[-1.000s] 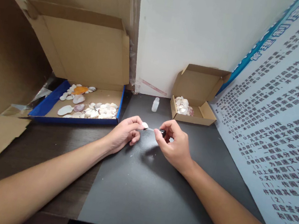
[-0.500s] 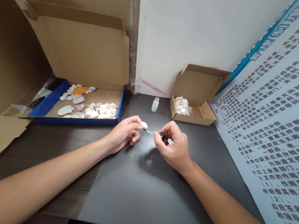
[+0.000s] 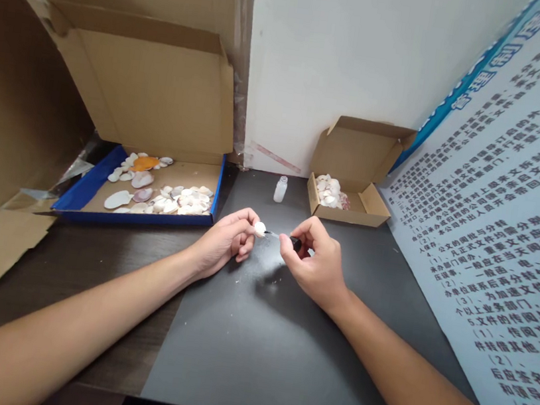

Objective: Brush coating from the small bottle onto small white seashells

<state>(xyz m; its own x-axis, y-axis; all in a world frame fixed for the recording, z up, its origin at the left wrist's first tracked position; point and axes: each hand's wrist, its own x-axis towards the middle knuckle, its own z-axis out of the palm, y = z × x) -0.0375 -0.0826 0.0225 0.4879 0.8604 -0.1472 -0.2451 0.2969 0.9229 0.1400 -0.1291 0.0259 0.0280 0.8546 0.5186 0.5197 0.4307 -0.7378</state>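
Between thumb and fingers, my left hand pinches a small white shell above the grey mat. My right hand grips the black cap of a small brush with a thin pale stem. The stem points left, and its dark tip is beside the shell's right edge; whether they touch I cannot tell. Beyond my hands an uncapped, whitish small bottle stands upright on the mat.
At the left, an open blue-edged box holds many white shells and an orange one. A smaller open cardboard box with shells stands back right. A white panel and a printed board rise behind and right.
The brush has shifted slightly right, its dark tip now showing beside the shell. In my left hand the shell has turned a little and shows more of its face.
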